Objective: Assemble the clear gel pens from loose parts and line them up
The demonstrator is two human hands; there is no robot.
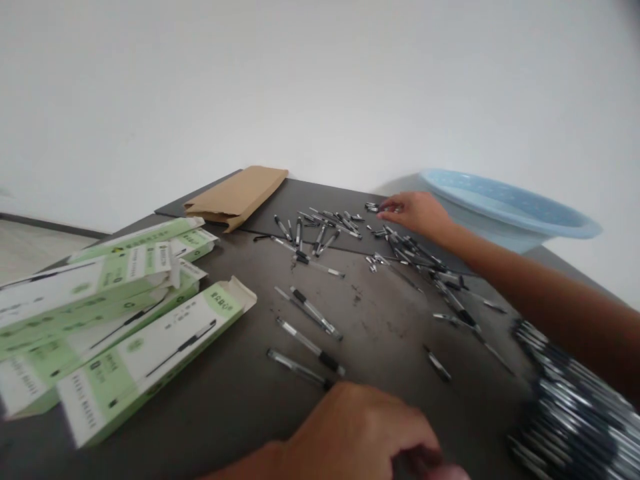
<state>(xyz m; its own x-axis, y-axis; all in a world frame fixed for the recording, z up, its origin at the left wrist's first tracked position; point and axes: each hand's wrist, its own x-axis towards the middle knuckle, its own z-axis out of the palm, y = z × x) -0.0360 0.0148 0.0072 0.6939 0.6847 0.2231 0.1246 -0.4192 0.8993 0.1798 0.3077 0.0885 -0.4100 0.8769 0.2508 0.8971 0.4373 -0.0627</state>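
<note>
My right hand (415,212) reaches to the far side of the dark table, beside the basin. Its thumb and fingers close together over a few small black-and-clear pen caps (371,207); what sits between the fingertips is too small to make out. Low in the view is my left hand (360,433), its fingers curled and partly cut off by the bottom edge, so anything in it is hidden. Just beyond its knuckles lie several loose gel pens (310,345) with black grips. More pen parts (410,247) are heaped near my right forearm.
Green-and-white pen boxes (165,347) are stacked on the left. A brown paper bag (240,193) lies at the back. On the right stand a light blue basin (500,207) and a dense pile of pens (575,407) beneath my right forearm. A white wall (320,87) borders the table.
</note>
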